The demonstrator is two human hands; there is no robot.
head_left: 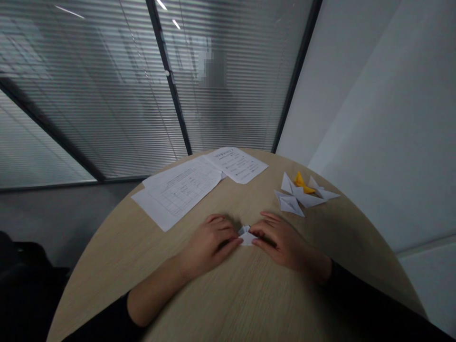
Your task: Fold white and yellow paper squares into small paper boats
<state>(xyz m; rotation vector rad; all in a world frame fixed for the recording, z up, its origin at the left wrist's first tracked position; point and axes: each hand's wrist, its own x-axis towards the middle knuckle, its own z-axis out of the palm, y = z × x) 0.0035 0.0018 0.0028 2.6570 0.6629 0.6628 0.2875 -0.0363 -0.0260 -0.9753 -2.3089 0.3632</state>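
Note:
A small piece of folded white paper (248, 239) lies on the wooden table between my two hands. My left hand (213, 239) pinches its left end, thumb in front and fingers behind. At the other end, my right hand (280, 240) grips the paper in the same way, with its thumb along the front edge. Behind the front flap, a raised greyish fold shows between the fingertips. Both ends of the paper are partly covered by my fingers.
Several folded white paper boats (309, 198) and a yellow folded paper piece (304, 183) sit at the back right of the round table (263, 304). Printed sheets (185, 185) overlap at the back left. Beyond stands a glass partition with blinds (235, 109); a white wall (388, 118) rises on the right.

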